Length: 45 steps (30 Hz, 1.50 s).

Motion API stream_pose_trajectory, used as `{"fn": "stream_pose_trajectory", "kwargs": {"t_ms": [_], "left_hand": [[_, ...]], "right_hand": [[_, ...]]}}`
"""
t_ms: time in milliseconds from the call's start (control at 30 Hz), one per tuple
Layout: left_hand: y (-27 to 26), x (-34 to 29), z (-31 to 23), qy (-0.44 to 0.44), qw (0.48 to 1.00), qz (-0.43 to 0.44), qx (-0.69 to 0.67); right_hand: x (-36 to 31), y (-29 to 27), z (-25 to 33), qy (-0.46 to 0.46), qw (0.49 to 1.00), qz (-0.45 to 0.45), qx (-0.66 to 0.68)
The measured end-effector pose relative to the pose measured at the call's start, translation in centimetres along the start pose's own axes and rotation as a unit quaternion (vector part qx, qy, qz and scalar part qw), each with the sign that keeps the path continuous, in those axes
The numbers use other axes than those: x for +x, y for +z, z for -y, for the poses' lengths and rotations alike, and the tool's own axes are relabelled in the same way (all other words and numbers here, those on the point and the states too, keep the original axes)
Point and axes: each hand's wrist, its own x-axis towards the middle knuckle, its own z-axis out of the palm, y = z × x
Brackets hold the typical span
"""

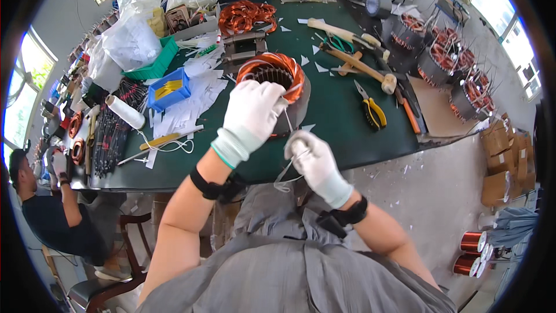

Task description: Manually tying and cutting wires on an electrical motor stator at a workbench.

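A motor stator (299,107) stands on the green table in front of me, with a thick ring of copper winding (295,69) around its slotted bore. My left hand (255,113), in a white glove, lies over the winding's near left side, its fingers bent and closed on it. A white cord (288,120) runs taut from the winding beside my left fingertips down to my right hand (313,165). That hand, gloved too, is closed on the cord nearer to me. Below it the cord's loose tail hangs in loops. The left fingertips are partly hidden.
Yellow-handled pliers (374,113), hammers (365,69) and green-handled scissors (341,43) lie right of the stator. Left are a blue bin (169,90), paper strips (200,93) and a cord spool (125,112). Copper coils (246,16) lie behind. Another person (63,208) sits at far left.
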Motion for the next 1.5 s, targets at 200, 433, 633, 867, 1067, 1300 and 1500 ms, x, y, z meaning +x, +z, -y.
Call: {"fn": "stream_pose_trajectory", "kwargs": {"t_ms": [200,433,633,867,1067,1300,1500], "left_hand": [[-3.1,-1.0,1.8,0.059,0.994,0.073,-0.065],[-3.6,-1.1,2.9,0.0,0.983,0.172,-0.058],[-1.7,-1.0,3.1,0.059,0.996,0.032,-0.055],[-4.9,0.6,3.6,-0.04,0.954,0.19,-0.228],[-5.8,6.2,3.6,-0.038,0.961,0.257,-0.098],[-8.3,10.0,6.7,0.205,0.892,0.225,0.333],[-7.0,5.9,-1.4,0.267,0.943,0.196,0.019]], "right_hand": [[-10.4,-8.5,3.9,0.004,0.989,-0.134,0.058],[-15.1,-14.7,2.4,0.002,0.918,-0.395,0.001],[-6.3,-2.8,2.6,0.187,0.975,0.094,-0.075],[-1.2,-0.1,2.6,0.126,0.992,-0.019,0.009],[2.5,1.3,3.6,0.143,0.967,0.06,0.2],[1.3,-1.5,3.5,0.145,0.965,0.09,0.197],[-2.2,-1.6,2.6,-0.236,0.957,0.03,-0.167]]}}
